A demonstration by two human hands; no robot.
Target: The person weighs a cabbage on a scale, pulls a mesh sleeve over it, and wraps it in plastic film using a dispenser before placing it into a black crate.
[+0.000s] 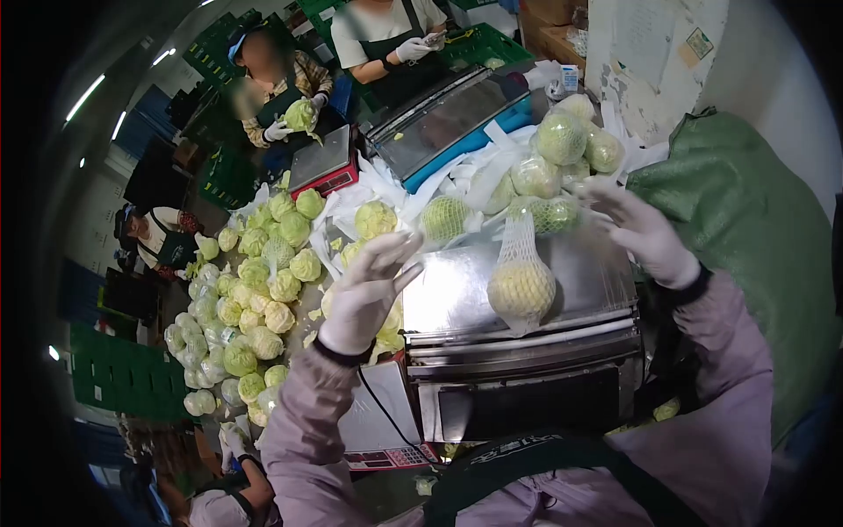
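Note:
My left hand (pixel 367 290), in a white glove, is raised over the left edge of the steel wrapping machine (pixel 439 294), fingers apart and holding nothing. On the right, my gloved right hand (pixel 645 230) is also open, its fingertips blurred, near the wrapped cabbages at the back. Between my hands a pale cabbage (pixel 521 292) in a white net sleeve rests on the steel top. The loose end of the net stretches away from me toward a green netted cabbage (pixel 555 215). Neither hand touches the pale cabbage.
Loose and bagged cabbages (pixel 263 290) cover the table at left. A weighing scale (pixel 382 413) stands beside the machine; another scale (pixel 323 162) and a second wrapping machine (pixel 448 123) are farther back. A large green sack (pixel 746 228) stands right. Several co-workers in aprons stand around.

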